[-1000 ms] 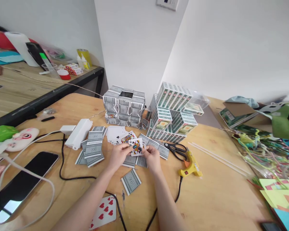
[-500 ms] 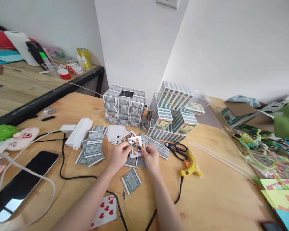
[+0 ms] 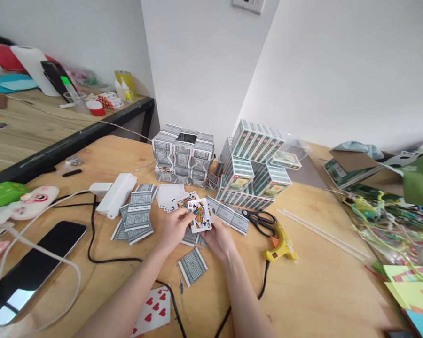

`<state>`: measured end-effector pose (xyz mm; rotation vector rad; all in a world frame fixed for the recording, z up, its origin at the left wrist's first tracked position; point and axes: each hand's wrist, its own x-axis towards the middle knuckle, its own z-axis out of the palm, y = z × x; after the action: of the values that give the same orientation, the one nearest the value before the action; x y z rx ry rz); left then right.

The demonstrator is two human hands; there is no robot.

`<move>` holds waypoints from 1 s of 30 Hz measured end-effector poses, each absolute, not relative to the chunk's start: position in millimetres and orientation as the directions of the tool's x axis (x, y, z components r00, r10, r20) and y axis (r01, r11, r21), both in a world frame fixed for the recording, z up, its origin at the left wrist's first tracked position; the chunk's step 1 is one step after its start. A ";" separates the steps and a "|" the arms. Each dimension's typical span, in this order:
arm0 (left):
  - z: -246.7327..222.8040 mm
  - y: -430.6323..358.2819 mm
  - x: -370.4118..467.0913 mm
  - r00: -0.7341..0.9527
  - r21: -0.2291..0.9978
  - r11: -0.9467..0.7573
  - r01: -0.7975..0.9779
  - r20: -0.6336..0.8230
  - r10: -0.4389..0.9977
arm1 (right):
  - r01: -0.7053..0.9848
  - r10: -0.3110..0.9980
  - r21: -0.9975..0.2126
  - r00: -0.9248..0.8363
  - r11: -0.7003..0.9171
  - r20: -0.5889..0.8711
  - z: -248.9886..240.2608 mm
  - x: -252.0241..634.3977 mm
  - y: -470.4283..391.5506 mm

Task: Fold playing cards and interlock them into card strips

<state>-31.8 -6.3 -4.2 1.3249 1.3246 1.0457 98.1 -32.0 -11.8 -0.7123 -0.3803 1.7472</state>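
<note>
Between my two hands are playing cards (image 3: 200, 215), a queen of clubs face up in front and a king's corner showing behind it. My left hand (image 3: 178, 228) pinches their left edge, thumb on top. At the lower right edge, my right hand (image 3: 221, 236) grips them with its fingers mostly hidden beneath. Face-up cards (image 3: 169, 195) are spread just beyond. Folded cards with grey-green backs (image 3: 137, 217) lie to the left, more (image 3: 229, 213) to the right, and a single folded card (image 3: 192, 266) nearer me. A ten-like hearts card (image 3: 155, 310) is partly under my left forearm.
Behind stand a structure of folded cards (image 3: 183, 155) and stacked card boxes (image 3: 255, 164). Scissors (image 3: 261, 220), a yellow glue gun (image 3: 281, 245) and clear glue sticks (image 3: 320, 234) lie right. A power strip (image 3: 118, 195), black cable (image 3: 116, 259) and phone (image 3: 38, 270) are left.
My right thumb has come off the queen's face, and the right hand has turned palm-up beneath the cards' edge. The queen now shows more fully. My left hand keeps its pinch.
</note>
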 end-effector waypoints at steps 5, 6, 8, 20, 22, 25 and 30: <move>-0.7 -8.7 -29.3 0.046 0.973 0.023 0.230 -0.035 0.998 | -0.798 0.936 -0.513 -0.178 -0.317 -0.303 -10.2 93.3 -33.8; -0.9 -8.6 -29.2 0.053 0.973 0.022 0.230 -0.035 0.998 | -0.798 0.933 -0.506 -0.192 -0.328 -0.303 -9.7 93.0 -34.0; -1.3 -8.6 -29.1 0.066 0.973 0.020 0.228 -0.036 0.997 | -0.796 0.932 -0.503 -0.206 -0.338 -0.300 -9.0 93.0 -34.1; -0.3 -10.5 -29.2 0.084 0.961 -0.023 0.276 0.000 0.996 | -0.662 0.961 -0.701 -0.123 -0.265 -0.247 -8.0 94.6 -36.6; -1.1 -10.1 -29.7 0.084 0.959 -0.031 0.282 0.007 0.996 | -0.616 0.963 -0.745 -0.092 -0.256 -0.254 -6.8 93.8 -36.9; 0.0 -10.2 -29.7 0.090 0.960 -0.023 0.278 -0.002 0.996 | -0.546 0.965 -0.802 -0.053 -0.243 -0.256 -6.0 92.8 -37.0; 3.4 -11.2 -29.2 0.098 0.959 -0.013 0.283 -0.015 0.995 | -0.468 0.979 -0.863 -0.028 -0.193 -0.204 -10.5 93.7 -36.9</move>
<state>-29.2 -11.2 3.4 1.4613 1.3395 0.9837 93.7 -36.9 -10.5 -0.9886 -0.7195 1.5309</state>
